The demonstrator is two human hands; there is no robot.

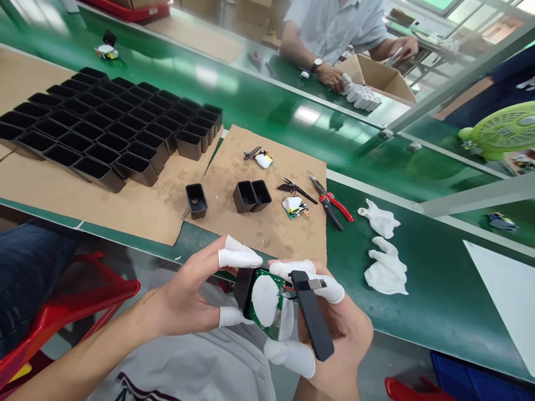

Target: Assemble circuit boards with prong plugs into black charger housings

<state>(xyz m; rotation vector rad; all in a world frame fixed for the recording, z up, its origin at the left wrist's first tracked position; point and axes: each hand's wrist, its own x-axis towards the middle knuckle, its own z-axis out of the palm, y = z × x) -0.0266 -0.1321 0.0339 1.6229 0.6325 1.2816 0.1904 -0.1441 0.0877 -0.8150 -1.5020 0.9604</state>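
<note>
Green workbench (434,273), one fan (501,131) at two o'clock; half-curled, left hand (190,292) grips one case (242,292), right hand (346,328) one circuit board (270,329).

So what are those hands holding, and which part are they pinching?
The left hand grips a black box by its outer sides. The right hand seems to hold the white-patched circuit board by its edges.
</note>
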